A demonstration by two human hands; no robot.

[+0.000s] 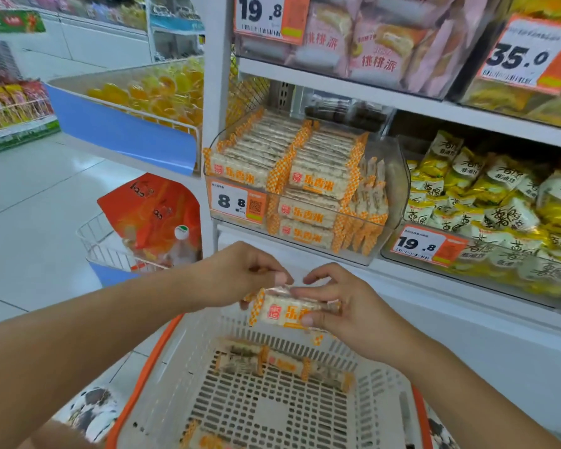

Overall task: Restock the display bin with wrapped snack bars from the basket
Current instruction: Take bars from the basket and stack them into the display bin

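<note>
Left hand (240, 273) above the basket (162, 361), fingers curled, thumb and fingertips pinching the left top edge of a wrapped snack bar (282, 311). Right hand (340, 306) grips the same bar's right end, thumb under, fingers curled over the top. Bar sits level between both hands, over the basket's far rim, below the display bin (392, 189). Bin holds stacked matching bars, 8.8 price tag (237, 202) on front. More bars (282, 364) lie on the basket floor.
</note>
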